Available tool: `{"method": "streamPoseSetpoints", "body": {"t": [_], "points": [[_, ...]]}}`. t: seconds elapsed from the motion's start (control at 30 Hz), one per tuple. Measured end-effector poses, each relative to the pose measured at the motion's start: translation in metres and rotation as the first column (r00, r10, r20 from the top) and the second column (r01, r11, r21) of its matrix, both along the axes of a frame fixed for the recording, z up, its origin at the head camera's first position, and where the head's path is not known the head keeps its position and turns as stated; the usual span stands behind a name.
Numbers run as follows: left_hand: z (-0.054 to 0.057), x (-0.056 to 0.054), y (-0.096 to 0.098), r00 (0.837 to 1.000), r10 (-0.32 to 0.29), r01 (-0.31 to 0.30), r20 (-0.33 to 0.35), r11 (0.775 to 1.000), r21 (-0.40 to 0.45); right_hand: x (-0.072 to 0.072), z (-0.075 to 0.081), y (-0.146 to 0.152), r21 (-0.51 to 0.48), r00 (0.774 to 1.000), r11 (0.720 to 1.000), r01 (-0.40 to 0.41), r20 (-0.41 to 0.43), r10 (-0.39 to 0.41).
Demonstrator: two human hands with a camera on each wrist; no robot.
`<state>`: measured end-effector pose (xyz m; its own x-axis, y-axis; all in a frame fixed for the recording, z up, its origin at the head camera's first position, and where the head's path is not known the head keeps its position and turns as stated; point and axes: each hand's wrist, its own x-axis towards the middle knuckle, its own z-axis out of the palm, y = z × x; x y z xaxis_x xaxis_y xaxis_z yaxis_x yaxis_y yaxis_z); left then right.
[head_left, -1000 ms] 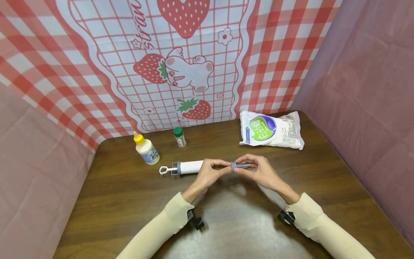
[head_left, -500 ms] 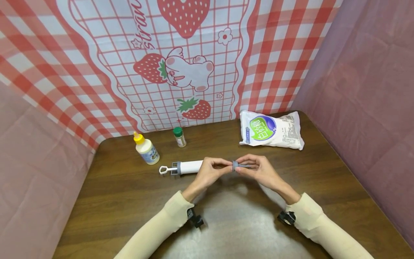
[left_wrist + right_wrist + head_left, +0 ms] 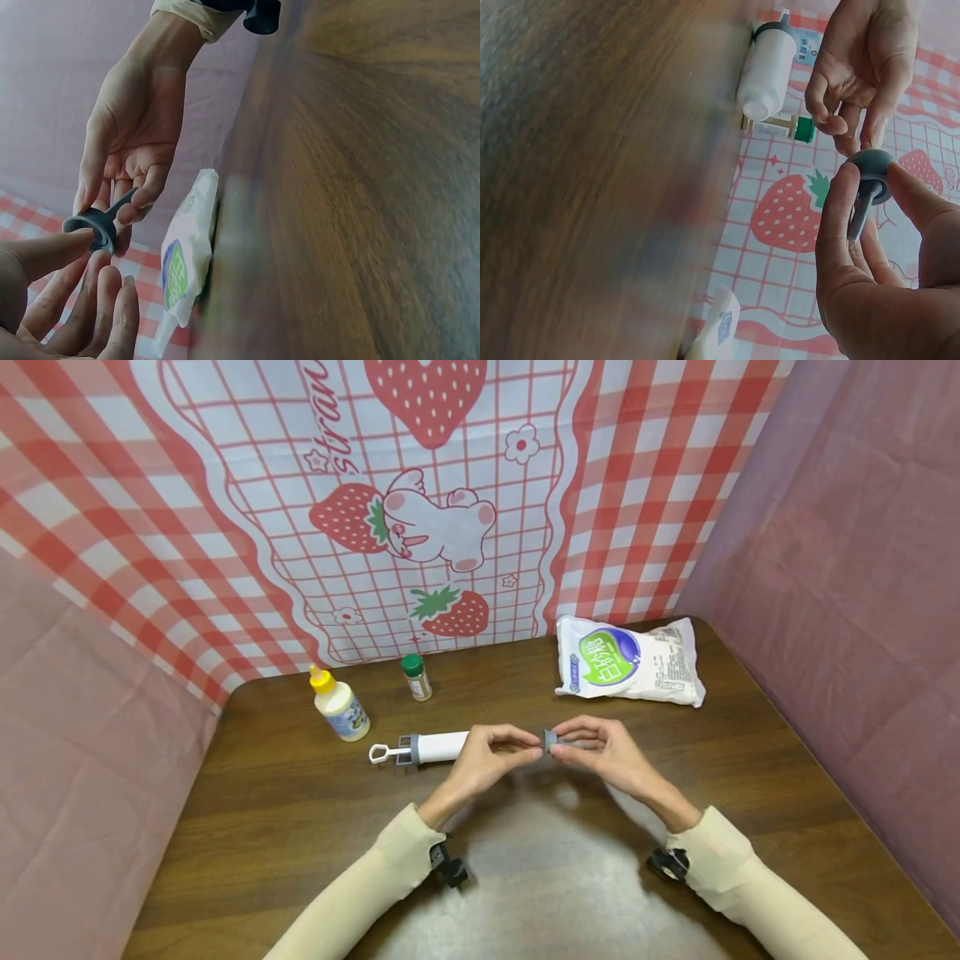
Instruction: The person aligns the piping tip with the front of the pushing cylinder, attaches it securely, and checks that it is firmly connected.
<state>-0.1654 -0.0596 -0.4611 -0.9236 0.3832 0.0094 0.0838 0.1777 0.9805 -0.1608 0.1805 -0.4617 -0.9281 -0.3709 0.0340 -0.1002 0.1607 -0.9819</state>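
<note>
My right hand (image 3: 603, 753) pinches a small grey nozzle cap (image 3: 873, 166) between thumb and fingers. A thin spout juts from the cap back into that hand. The cap's round hollow end faces my left hand (image 3: 486, 764). In the left wrist view, the left thumb crosses in front of that opening, and another fingertip lies by its lower rim; whether they touch it I cannot tell. Left of the hands lies a white tube (image 3: 442, 747) with a grey collar and a white plunger handle (image 3: 380, 754). The left hand hides the tube's right end.
A glue-like bottle with a yellow tip (image 3: 343, 710) stands at the left of the wooden table (image 3: 300, 827). Beside it is a small green-capped jar (image 3: 417, 679). A white bag (image 3: 630, 662) lies at the back right, before the checked cloth (image 3: 517, 527).
The grey cap has shifted slightly right with my right hand and turned a little. A small gap now shows between it and my left fingertips in the head view. The tube stays put.
</note>
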Motion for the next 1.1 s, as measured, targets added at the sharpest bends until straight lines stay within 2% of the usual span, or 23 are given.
{"method": "streamPoseSetpoints", "body": {"t": [0.2,0.4,0.6,0.7,0.73,0.8,0.87,0.93,1.0,1.1], "points": [[0.000,0.001,-0.006,1.000,-0.013,0.012,-0.024,1.000,-0.013,0.000,0.000,0.001,-0.003,1.000,1.000,-0.003,0.006,0.003],[-0.001,-0.001,-0.021,0.993,-0.008,-0.004,-0.122,0.996,-0.094,-0.001,0.000,0.002,0.016,1.000,1.000,-0.004,0.000,0.004],[-0.001,-0.006,-0.041,0.971,0.016,-0.063,-0.238,0.979,-0.192,-0.002,0.001,0.004,0.024,1.000,1.000,-0.003,0.005,0.003],[0.000,-0.007,-0.053,0.948,0.027,-0.105,-0.319,0.967,-0.233,-0.003,0.000,0.005,0.026,1.000,1.000,-0.010,0.008,0.010],[0.000,-0.007,-0.058,0.935,0.026,-0.122,-0.354,0.960,-0.252,-0.003,0.000,0.005,0.026,1.000,1.000,-0.012,0.008,0.012],[0.000,-0.008,-0.067,0.899,0.018,-0.167,-0.437,0.937,-0.306,-0.003,0.000,0.005,0.026,1.000,1.000,-0.017,0.006,0.016],[0.000,-0.008,-0.076,0.861,0.004,-0.219,-0.508,0.905,-0.365,-0.004,0.001,0.006,0.029,1.000,0.999,-0.019,-0.002,0.019],[0.000,-0.009,-0.085,0.838,-0.018,-0.259,-0.545,0.866,-0.427,-0.004,0.001,0.007,0.033,1.000,0.999,-0.019,-0.008,0.020],[-0.002,-0.010,-0.092,0.839,-0.036,-0.274,-0.542,0.834,-0.479,-0.005,0.000,0.007,0.036,1.000,0.999,-0.018,-0.010,0.018],[-0.005,-0.010,-0.102,0.856,-0.059,-0.268,-0.514,0.799,-0.538,-0.005,0.000,0.008,0.043,1.000,0.999,-0.017,-0.004,0.017]]}}
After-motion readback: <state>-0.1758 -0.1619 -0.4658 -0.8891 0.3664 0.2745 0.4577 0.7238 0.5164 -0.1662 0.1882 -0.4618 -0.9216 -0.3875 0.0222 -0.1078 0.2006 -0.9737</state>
